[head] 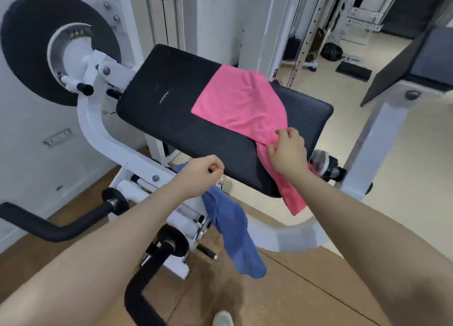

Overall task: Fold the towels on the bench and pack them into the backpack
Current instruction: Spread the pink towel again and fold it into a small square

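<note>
A pink towel lay across the right part of the black bench pad, its near corner spilling over the near edge, where the right hand pinched it. The left hand, closed, held a blue towel that hung down left of the pink one. A bottle showed just right of the right hand.

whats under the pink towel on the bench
The pink towel lies on the black bench pad, its near end hanging over the edge where the right hand pinches it. Whatever part of the pad it covers is hidden.
</note>
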Available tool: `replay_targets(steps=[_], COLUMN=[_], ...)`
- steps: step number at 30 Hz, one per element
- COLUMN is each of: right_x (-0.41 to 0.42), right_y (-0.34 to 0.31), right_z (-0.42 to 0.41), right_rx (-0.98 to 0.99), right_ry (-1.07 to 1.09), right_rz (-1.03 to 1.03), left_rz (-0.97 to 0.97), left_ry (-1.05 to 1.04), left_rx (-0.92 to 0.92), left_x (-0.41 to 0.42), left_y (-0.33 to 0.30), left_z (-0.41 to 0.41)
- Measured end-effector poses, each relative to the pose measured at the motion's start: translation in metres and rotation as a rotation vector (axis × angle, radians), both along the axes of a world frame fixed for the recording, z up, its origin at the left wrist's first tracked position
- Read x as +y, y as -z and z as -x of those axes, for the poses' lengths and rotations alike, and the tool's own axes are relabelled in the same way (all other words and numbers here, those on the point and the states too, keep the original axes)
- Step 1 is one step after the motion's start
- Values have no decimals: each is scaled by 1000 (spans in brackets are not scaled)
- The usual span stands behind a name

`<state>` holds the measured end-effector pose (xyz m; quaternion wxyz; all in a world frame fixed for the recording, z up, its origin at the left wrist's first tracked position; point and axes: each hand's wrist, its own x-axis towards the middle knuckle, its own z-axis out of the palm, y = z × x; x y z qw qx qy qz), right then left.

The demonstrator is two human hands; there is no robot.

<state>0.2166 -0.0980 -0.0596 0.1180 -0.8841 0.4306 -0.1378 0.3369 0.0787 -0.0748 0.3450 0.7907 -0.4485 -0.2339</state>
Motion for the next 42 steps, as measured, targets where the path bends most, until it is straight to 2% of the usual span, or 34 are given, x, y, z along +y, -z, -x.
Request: replay_targets(steps=[3, 8, 11, 16, 20, 23, 26, 28, 30, 37, 42], right_x=[-17, -31, -28, 35, 107, 172, 249, 307, 373, 612, 746], right_y=[13, 34, 37, 14, -26, -61, -90, -98, -96, -58, -46], right_z=[-14, -32, -43, -58, -65, -69, -67, -66, -63, -47, -51], right_rx=[5, 69, -21, -336, -289, -343, -321, -241, -176, 10, 53], right_ry=[14, -24, -108, -431, -848, -1012, -1171, -1279, -1375, -1560, -1573], right_rz=[-119, 8, -91, -365, -530, -561, -795, -901, -906, -994, -1037], left_rz=[-21, -21, 13, 178, 401, 522, 578, 552, 480, 400, 335], left_ry=[-32, -105, -172, -371, -465, -503, -600, -621, -665, -905, -1082], left_rx=[-21, -22, -31, -40, -142, -116, -203, -307, -334, 19, 11], left_x=[-5, -3, 3, 29, 80, 150, 240, 308, 381, 616, 744], left_y=[4, 8, 11, 3, -24, -44, -63, -73, -72, -37, -33], left_z=[-3, -8, -10, -8, 0, 11, 24, 40, 59, 137, 166])
